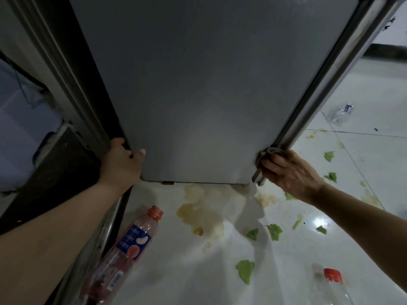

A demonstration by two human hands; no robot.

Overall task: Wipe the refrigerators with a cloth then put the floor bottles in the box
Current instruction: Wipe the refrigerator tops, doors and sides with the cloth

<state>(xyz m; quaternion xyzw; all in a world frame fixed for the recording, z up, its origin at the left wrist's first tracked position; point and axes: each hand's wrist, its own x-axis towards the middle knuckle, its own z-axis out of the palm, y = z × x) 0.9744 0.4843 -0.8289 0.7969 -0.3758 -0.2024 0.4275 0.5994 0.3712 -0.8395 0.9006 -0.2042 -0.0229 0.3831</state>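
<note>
In the head view, the person is low down in front of a grey refrigerator [198, 84], looking at the bottom of its door. The left hand [122, 160] holds the door's left edge, with the fingers curled round the edge and the thumb resting on the front. The right hand [290, 172] squeezes a small cloth [267, 153] against the long handle strip on the door's right edge, close to the bottom. The fingers are curled round the cloth. This looks like the wiping step. To do it well, the person should press the cloth tight on the strip and rub along all of it, and the other hand should keep the door from swinging. The bottom corner looks like a spot that is easy to miss. The floor [176, 271] is messy, with yellow spills and green leaf bits [245, 270] on it. A pink bottle [132, 238] lies just by the left arm. A clear bottle with a red cap [331, 282] lies at the lower right. Another clear bottle [341, 112] lies farther off on the right. No box shows here. The bottles are not picked up yet.
</note>
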